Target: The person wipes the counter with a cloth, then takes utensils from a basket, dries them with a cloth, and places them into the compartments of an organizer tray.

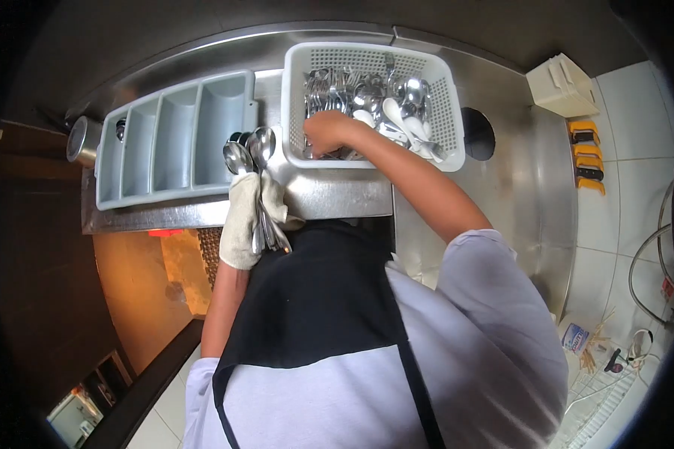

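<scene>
My left hand (241,217), wrapped in a cream cloth or glove, is closed around several metal spoons (262,146). Their bowls point up toward the counter and their handles hang below the cloth. Inside the left part of a white perforated basket (374,48) is my right hand (328,133), its fingers curled down among the cutlery; what they grip, if anything, is hidden. The basket holds metal forks and spoons (367,93) and several white soup spoons (397,118). Left of it lies a grey cutlery tray (176,138) with a dark utensil (120,130) in its leftmost compartment.
A metal canister (84,141) stands beyond the tray's left end. Right of the basket is a dark round opening (478,135) in the steel counter (513,179). Yellow-and-black handles (588,157) line the tiled wall near a cream holder (563,86).
</scene>
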The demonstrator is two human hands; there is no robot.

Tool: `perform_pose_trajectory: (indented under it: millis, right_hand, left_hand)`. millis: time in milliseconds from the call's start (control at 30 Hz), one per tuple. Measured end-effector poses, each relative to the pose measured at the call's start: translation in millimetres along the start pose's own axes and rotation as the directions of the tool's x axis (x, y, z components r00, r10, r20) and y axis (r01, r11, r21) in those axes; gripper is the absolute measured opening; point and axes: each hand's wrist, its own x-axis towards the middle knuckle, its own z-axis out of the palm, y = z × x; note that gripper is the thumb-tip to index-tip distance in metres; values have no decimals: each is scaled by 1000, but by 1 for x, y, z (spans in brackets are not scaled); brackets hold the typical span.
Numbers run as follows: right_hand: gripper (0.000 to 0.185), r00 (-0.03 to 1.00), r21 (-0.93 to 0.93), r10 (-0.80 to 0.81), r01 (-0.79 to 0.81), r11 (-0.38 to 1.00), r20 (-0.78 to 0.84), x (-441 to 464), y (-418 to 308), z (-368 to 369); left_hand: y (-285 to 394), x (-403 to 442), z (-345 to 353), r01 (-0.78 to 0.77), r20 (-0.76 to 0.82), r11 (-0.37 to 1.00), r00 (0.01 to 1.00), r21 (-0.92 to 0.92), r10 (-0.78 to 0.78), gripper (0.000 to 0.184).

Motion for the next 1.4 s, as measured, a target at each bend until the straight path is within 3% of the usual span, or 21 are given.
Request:
perform_pose_trajectory:
  millis: [133, 200, 233, 333, 433, 500, 567, 667, 733, 767, 800, 900, 933, 1000, 1033, 1133, 1167, 1200, 1267, 1300, 1400]
  right_hand:
    - [38, 995, 114, 90, -86, 990, -33, 0, -2, 5]
    - [39, 994, -37, 45, -49, 998, -100, -9, -12, 2]
    - [40, 991, -110, 21, -36, 993, -133, -12, -16, 0]
    - [42, 992, -143, -5, -13, 990, -125, -11, -15, 2]
    - [45, 992, -24, 84, -87, 996, -99, -4, -6, 7]
    - [45, 987, 237, 91, -57, 970, -132, -6, 14, 14]
    - [46, 992, 454, 84, -31, 890, -97, 2, 34, 20]
    - [41, 981, 643, 58, 77, 762, -186, 3, 55, 17]
    - [33, 850, 699, 208, 234, 676, -485, -14, 66, 3]
    - [31, 823, 777, 324, 206, 595, -467, -38, 65, -19]
    - [30, 756, 808, 396, 290, 512, -522, -57, 65, -33]
    - [27, 451, 777, 646, 482, 405, -616, -92, 69, -55]
    - [21, 387, 717, 666, 613, 331, -638, -97, 64, -59]
    - [14, 300, 623, 642, 695, 360, -706, -121, 25, -74]
    - [14, 345, 665, 637, 650, 369, -690, -129, 5, -76]
    - [14, 458, 756, 620, 528, 387, -637, -122, -42, -65]
    - [16, 517, 772, 599, 558, 305, -611, -115, -63, -60]
    - [20, 588, 809, 567, 505, 300, -577, -101, -74, -50]
    - [28, 728, 855, 480, 509, 100, -489, -82, -101, -39]
    - [32, 767, 852, 420, 523, 28, -484, -73, -109, -32]
    - [39, 808, 878, 402, 479, -21, -431, -59, -116, -19]
  left_hand:
    - [-6, 6, -3, 13, 24, 1000, 1000, 25, -13, 29]
    - [-2, 4, 3, 1, -17, 1000, 1000, 6, -1, 24]
    - [-6, 7, -2, -18, -149, 999, 989, -44, 11, 13]
    - [-5, 12, -11, -23, -100, 996, 995, -85, 15, 9]
    - [-9, 20, -28, -49, -54, 996, 998, -73, 46, 11]
    - [-11, 22, -34, -43, -56, 995, 998, -91, 38, 12]
    - [-11, 20, -29, -47, -95, 994, 995, -97, 38, 12]
    - [-10, 22, -30, -42, -108, 990, 994, -137, 27, 13]
    - [-9, 22, -35, -29, -84, 991, 996, -132, 18, 14]
    - [-5, 17, -24, -23, -65, 993, 998, -119, 16, 16]
    - [-1, 15, -14, -9, -69, 994, 998, -109, 1, 17]
    - [3, 15, -5, 55, -22, 987, 998, -152, -59, 22]
    - [5, 17, 2, 47, -73, 988, 996, -149, -58, 23]
    - [4, 22, 3, 79, -92, 990, 992, -119, -91, 24]
    - [-6, 31, -9, 38, -76, 996, 996, -85, -44, 26]
    - [-12, 42, -7, 138, -79, 901, 979, -412, -186, 29]
    - [-8, 41, 14, 119, -224, 892, 946, -435, -236, 42]
    - [-10, 41, 10, 136, -137, 931, 972, -338, -192, 46]
    - [-16, 41, -1, 132, 51, 982, 991, -134, -127, 55]
    - [-9, 37, 24, 149, -220, 978, 959, -143, -178, 60]
    - [-18, 36, -15, 102, -30, 987, 994, -120, -107, 55]
